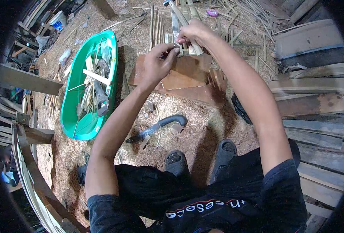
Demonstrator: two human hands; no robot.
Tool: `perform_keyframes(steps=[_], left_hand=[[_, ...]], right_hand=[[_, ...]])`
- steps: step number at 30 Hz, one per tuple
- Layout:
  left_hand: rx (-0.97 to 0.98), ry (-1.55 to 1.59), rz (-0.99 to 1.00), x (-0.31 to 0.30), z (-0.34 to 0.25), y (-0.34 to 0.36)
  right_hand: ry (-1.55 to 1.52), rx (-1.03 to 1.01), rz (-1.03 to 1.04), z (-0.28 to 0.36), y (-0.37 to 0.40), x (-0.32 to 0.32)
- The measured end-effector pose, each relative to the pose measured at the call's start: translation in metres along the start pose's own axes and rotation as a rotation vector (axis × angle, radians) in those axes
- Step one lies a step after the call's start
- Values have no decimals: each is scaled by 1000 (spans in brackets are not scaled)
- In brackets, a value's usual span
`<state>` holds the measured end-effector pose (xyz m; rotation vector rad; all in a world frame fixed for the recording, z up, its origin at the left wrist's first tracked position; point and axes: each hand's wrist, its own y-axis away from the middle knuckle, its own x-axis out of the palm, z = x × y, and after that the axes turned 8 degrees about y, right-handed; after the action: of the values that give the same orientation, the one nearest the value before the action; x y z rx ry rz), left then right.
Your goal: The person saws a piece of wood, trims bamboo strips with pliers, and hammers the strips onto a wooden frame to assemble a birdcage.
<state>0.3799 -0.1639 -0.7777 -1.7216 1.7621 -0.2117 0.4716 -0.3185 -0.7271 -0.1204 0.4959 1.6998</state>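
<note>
My right hand [193,33] is closed round the pale handle of a hammer [175,8], whose small dark-blue head points away from me. Close by on the left, my left hand [160,62] has its thumb and fingertips pinched together; what they hold is too small to name. Beneath both hands, pale bamboo strips [196,48] lie against a brown board [185,73] on the ground. A narrow grey strip [175,26] runs beside the hammer handle.
A green plastic tub [65,112] with wood scraps stands to the left. On the ground before my feet lies a dark curved-handled machete [156,127]. Stacked planks [315,124] line the right side. A pink object [212,13] lies far ahead among loose strips.
</note>
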Motion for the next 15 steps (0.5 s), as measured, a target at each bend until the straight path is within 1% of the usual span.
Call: perform_keyframes(steps=[2,5,8,11,15], left_hand=[[68,-25,-2,0,5,-1],[48,-4,-9,0,5,-2],[12,-21,-3,-1,0,-2],[24,-40,1,0,-3,-3],[9,-87,31,0,-6,-3]], right_hand=[[-8,-7,2,2,3,0],[-67,-9,-18,-1,-3,2],[3,-30,9,0,-2,-1],[-42,-32,3,-5,-6,0],[-16,-54,3,-9,-7,1]])
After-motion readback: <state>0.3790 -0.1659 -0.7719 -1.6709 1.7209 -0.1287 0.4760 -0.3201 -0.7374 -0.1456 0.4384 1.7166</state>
